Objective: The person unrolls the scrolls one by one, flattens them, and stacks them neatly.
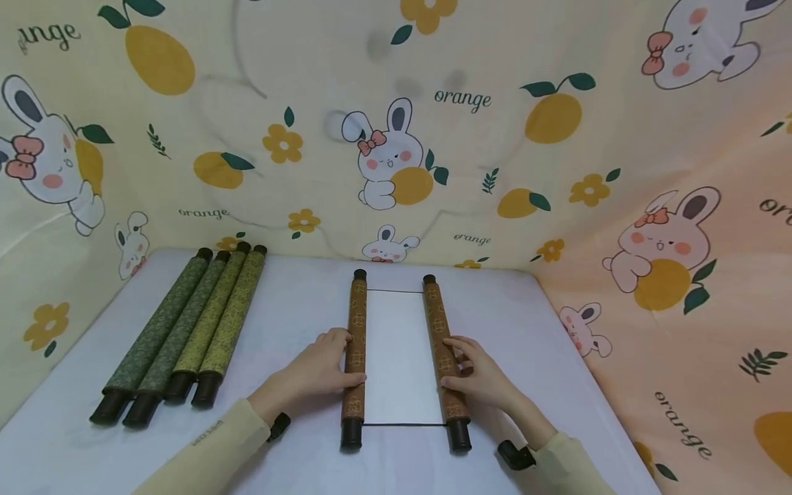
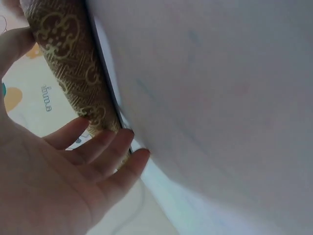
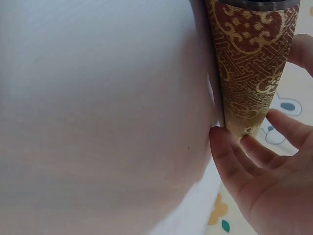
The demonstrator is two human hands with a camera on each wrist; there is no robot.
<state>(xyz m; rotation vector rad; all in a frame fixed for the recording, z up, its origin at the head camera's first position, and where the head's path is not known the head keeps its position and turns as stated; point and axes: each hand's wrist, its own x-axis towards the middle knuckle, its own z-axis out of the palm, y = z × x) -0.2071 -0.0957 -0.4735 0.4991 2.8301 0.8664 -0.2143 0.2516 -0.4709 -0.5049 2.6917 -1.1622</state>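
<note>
A hanging scroll in brown-gold patterned brocade lies partly unrolled, with a blank white sheet (image 1: pixel 397 350) between its two rolls. My left hand (image 1: pixel 315 362) grips the left roll (image 1: pixel 357 309), thumb across its top and fingers along the outer side. On the other side, my right hand (image 1: pixel 485 377) holds the right roll (image 1: pixel 436 316) between thumb and fingers. Black knobs cap both rolls. Each wrist view shows the brocade up close: the left roll (image 2: pixel 73 54) within the left fingers, the right roll (image 3: pixel 252 63) beside the right fingers.
To the left lie two dark green scrolls (image 1: pixel 162 316) and two yellow-green scrolls (image 1: pixel 238 309), side by side and slanted. A white cloth (image 1: pixel 297 289) covers the table. Behind and at the sides hangs a printed curtain (image 1: pixel 322 82).
</note>
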